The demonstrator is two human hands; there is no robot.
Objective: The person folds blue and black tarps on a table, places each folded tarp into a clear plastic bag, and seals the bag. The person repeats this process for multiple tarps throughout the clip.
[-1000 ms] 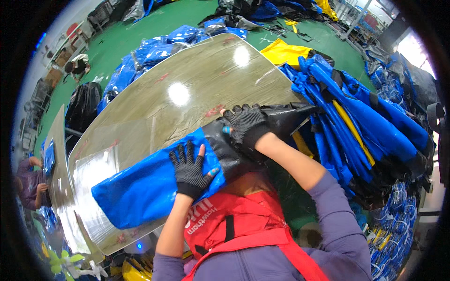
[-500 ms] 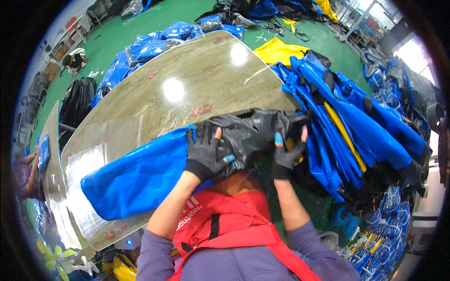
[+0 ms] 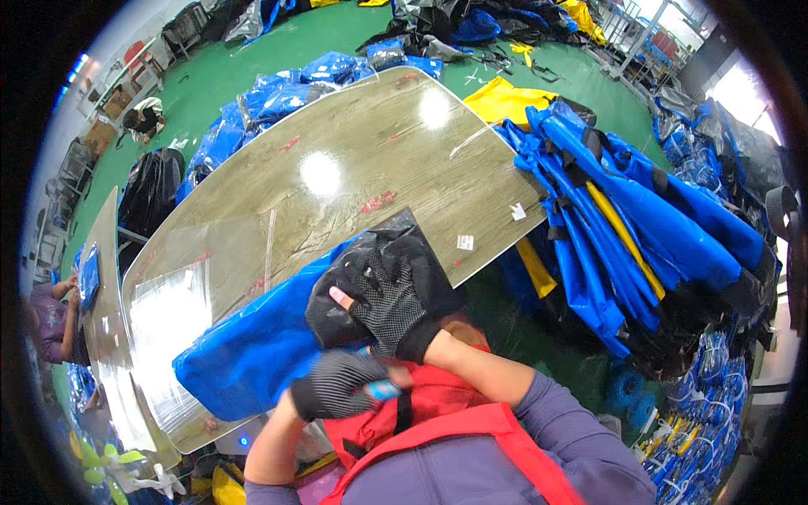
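Note:
A long blue bag with a black end (image 3: 271, 337) lies slantwise along the near edge of the table; its fabric looks like coated tarpaulin. The black end (image 3: 330, 313) is folded back over the blue part. On that fold rests my right hand (image 3: 389, 307), in a dark dotted glove with bare fingertips, its fingers apart and pressing down. My left hand (image 3: 341, 387), gloved too and with blue tape on a finger, is just below the bag's near edge, in front of my red apron (image 3: 421, 396). Motion smears its fingers, so its grip is unclear.
The glossy wood-patterned table (image 3: 337, 215) carries clear plastic sheets (image 3: 172, 311) at left and small white labels (image 3: 465, 242). Blue bags (image 3: 606, 227) hang in a bunch at right. Packed blue bundles (image 3: 278, 97) line the far edge. Another person (image 3: 55, 316) holds a blue packet at far left.
The bag's black end has been folded back leftward over the blue part. My right hand has moved left onto the fold; my left hand has come off the bag toward my body.

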